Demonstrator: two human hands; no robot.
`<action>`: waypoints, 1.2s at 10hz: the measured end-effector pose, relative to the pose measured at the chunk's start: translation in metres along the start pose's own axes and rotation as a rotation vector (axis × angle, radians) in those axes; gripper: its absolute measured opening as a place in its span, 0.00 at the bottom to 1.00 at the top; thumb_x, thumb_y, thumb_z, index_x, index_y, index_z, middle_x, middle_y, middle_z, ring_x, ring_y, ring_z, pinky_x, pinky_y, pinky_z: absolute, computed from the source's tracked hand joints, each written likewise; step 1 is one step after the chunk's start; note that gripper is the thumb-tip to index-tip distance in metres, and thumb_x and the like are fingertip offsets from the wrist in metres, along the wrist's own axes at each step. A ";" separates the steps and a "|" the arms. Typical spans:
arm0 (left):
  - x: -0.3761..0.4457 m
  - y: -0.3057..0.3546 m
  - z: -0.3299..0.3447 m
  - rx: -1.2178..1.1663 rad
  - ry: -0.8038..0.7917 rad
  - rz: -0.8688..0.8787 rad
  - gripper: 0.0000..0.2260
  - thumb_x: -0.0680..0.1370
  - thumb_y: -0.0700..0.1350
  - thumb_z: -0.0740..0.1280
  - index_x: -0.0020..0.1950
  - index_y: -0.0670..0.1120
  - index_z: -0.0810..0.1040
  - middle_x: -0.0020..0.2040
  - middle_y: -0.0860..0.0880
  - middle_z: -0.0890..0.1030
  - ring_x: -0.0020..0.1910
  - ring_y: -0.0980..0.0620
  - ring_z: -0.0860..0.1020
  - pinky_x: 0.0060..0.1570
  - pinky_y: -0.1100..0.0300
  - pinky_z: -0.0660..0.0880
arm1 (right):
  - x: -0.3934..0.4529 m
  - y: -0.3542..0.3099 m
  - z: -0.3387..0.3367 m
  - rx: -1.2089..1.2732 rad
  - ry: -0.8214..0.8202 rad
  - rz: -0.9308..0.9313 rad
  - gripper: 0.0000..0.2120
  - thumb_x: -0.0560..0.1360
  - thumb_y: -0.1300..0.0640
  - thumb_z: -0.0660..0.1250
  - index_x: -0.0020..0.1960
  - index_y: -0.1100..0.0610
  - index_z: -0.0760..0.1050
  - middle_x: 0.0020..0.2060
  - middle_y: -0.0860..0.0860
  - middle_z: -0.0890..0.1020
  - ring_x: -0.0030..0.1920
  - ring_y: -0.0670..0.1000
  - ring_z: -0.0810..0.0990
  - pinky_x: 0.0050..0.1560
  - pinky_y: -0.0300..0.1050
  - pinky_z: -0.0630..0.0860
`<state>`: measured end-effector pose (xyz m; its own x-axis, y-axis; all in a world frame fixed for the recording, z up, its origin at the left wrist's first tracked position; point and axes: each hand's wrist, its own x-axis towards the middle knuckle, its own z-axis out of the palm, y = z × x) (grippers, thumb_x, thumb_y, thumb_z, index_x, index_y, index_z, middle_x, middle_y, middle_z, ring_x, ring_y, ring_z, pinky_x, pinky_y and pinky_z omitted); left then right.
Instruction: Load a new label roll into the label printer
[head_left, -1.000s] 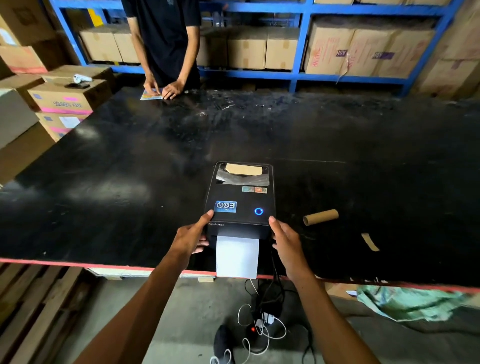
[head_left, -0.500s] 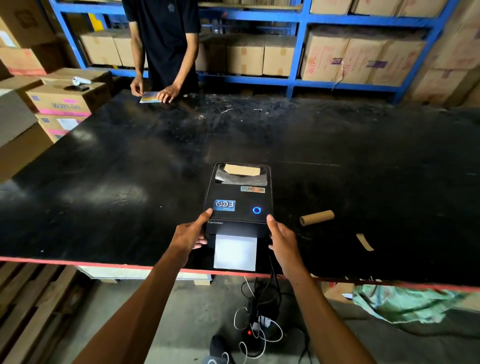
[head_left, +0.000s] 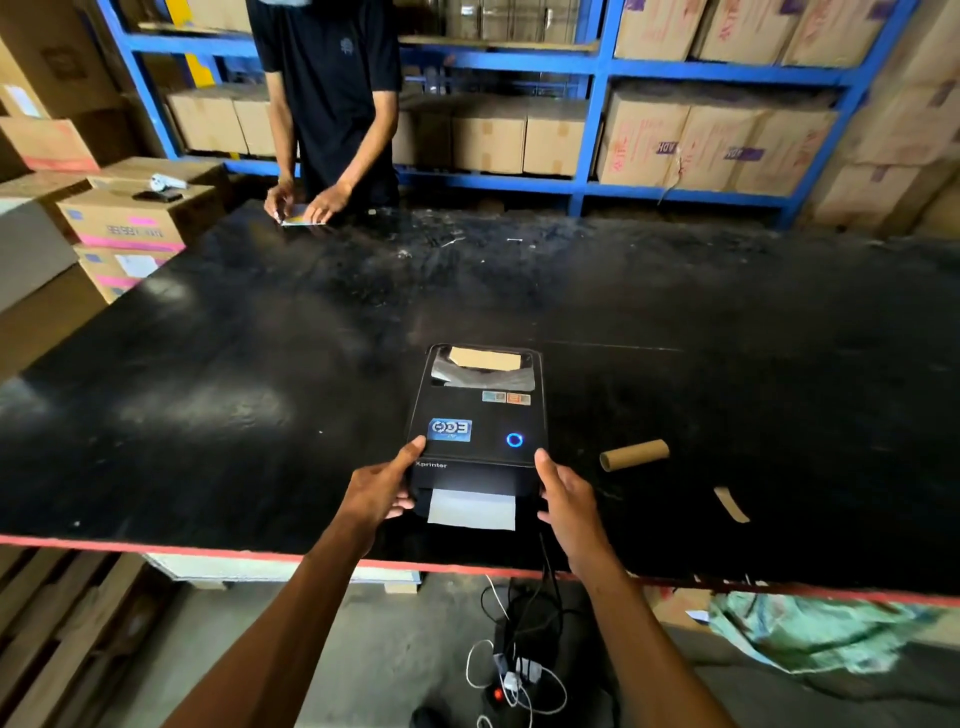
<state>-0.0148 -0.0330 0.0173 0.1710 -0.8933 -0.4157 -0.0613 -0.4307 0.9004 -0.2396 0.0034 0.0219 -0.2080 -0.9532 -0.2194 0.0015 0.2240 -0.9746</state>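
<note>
The black label printer (head_left: 475, 415) stands near the front edge of the black table (head_left: 260, 389), lid down, its blue ring light on. A short white label strip (head_left: 471, 509) sticks out of the front slot. Through the lid window a brown cardboard piece (head_left: 483, 358) shows. My left hand (head_left: 382, 491) grips the printer's front left corner, thumb on top. My right hand (head_left: 569, 506) holds the front right corner, thumb against the lid edge. An empty cardboard roll core (head_left: 634, 454) lies on the table to the right of the printer.
A brown paper scrap (head_left: 731, 504) lies right of the core. A person in a dark shirt (head_left: 332, 78) handles a card at the far edge. Stacked boxes (head_left: 130, 223) stand at left, blue shelving (head_left: 587, 135) behind. Cables and a power strip (head_left: 514, 675) lie on the floor below.
The white label strip sticking out of the slot has grown shorter. Both hands stay on the printer's front corners. The person opposite has shifted their hands on the card.
</note>
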 end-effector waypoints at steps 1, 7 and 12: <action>0.000 0.001 0.000 -0.001 -0.008 0.010 0.24 0.65 0.66 0.70 0.37 0.45 0.83 0.27 0.49 0.84 0.34 0.49 0.81 0.36 0.58 0.75 | 0.001 0.002 0.000 -0.001 -0.005 0.009 0.09 0.75 0.42 0.61 0.41 0.44 0.74 0.42 0.38 0.77 0.45 0.40 0.75 0.60 0.52 0.75; -0.004 0.002 0.000 -0.007 -0.035 0.030 0.26 0.66 0.67 0.68 0.43 0.43 0.82 0.37 0.46 0.84 0.37 0.49 0.81 0.30 0.61 0.74 | -0.002 0.001 0.003 -0.027 -0.008 0.051 0.11 0.75 0.39 0.58 0.48 0.43 0.74 0.47 0.39 0.77 0.49 0.43 0.75 0.50 0.48 0.75; -0.029 -0.023 -0.012 0.021 0.031 0.040 0.34 0.59 0.76 0.61 0.38 0.46 0.82 0.35 0.45 0.84 0.38 0.47 0.81 0.40 0.56 0.77 | -0.023 0.020 -0.006 -0.041 0.170 -0.117 0.12 0.78 0.54 0.61 0.58 0.55 0.77 0.55 0.53 0.82 0.51 0.43 0.78 0.47 0.25 0.72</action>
